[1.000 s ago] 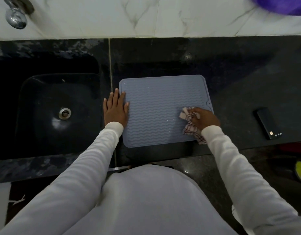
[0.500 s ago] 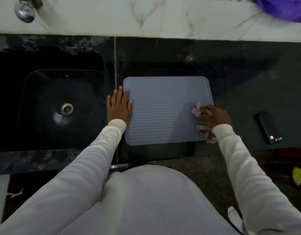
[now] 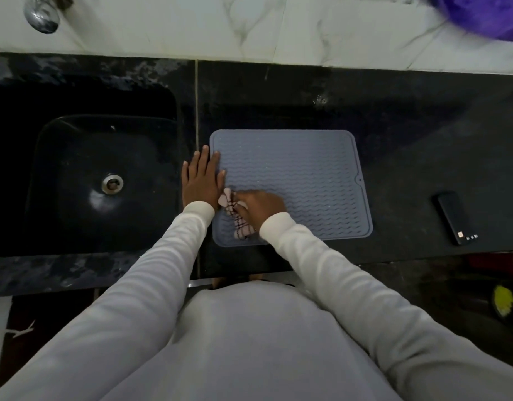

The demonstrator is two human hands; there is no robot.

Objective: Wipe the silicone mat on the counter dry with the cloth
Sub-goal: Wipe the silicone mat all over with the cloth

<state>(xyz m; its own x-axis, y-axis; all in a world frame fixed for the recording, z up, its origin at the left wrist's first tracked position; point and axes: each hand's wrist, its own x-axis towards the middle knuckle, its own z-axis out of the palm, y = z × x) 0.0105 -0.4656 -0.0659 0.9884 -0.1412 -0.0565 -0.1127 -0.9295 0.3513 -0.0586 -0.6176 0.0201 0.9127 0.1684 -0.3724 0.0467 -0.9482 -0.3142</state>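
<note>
A grey-blue silicone mat (image 3: 301,175) with a wavy ribbed surface lies flat on the black counter (image 3: 408,134). My left hand (image 3: 201,179) rests flat, fingers spread, across the mat's left edge and the counter beside it. My right hand (image 3: 261,205) presses a bunched checked cloth (image 3: 238,218) onto the mat's near left part, close to my left wrist. Part of the cloth is hidden under the right hand.
A black sink (image 3: 84,180) with a metal drain (image 3: 112,183) lies left of the mat. A chrome tap (image 3: 42,14) hangs over the white marble wall. A black phone (image 3: 456,217) lies on the counter at the right. Something purple (image 3: 486,13) sits top right.
My right hand has swept the cloth from the mat's right edge across to its near left part. The left hand has stayed at the mat's left edge.
</note>
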